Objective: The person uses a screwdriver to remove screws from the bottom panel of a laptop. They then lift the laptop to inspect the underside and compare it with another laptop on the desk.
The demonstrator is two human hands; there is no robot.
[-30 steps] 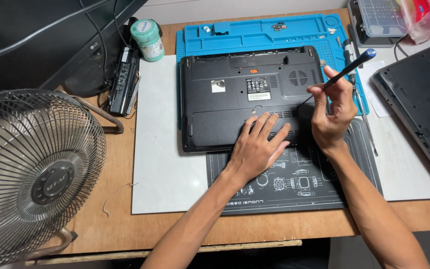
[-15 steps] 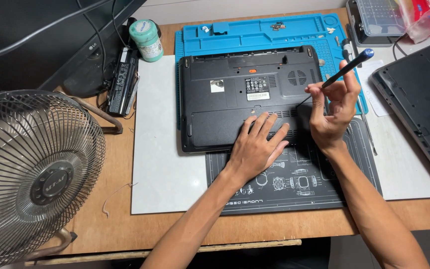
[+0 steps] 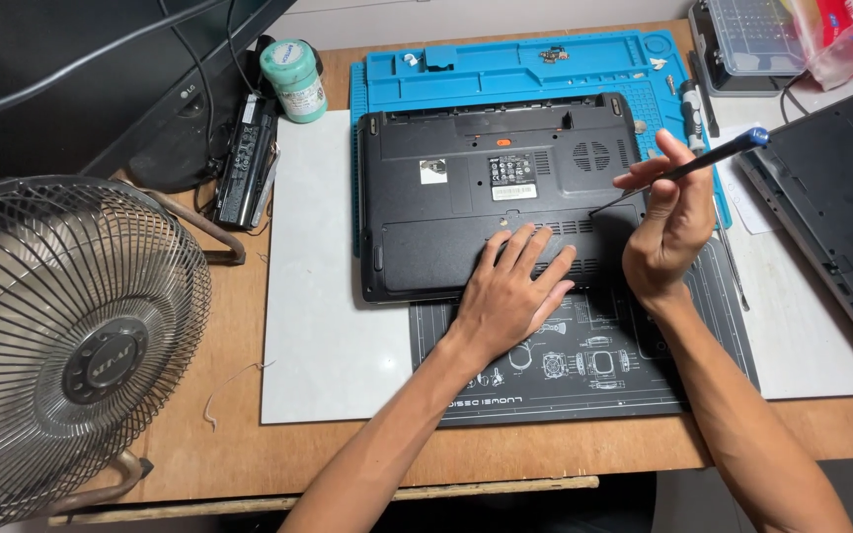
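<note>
One black laptop (image 3: 466, 188) lies bottom side up in the middle of the desk, its long axis running left to right, its far edge over a blue mat (image 3: 505, 64) and its near edge over a dark mat (image 3: 584, 380). A second dark laptop (image 3: 841, 197) sits at the right edge. One wire fan (image 3: 61, 345) stands at the near left, and one green tub (image 3: 293, 81) sits at the far left.

The left hand (image 3: 510, 291) lies flat and open, fingers spread, pressing on the near right part of the laptop's base. The right hand (image 3: 668, 232) is raised, fingers pinched around one thin screwdriver (image 3: 688, 170). The tool slants, its blue-capped handle up to the far right, its tip down-left, at the base near the vent slots.
</note>
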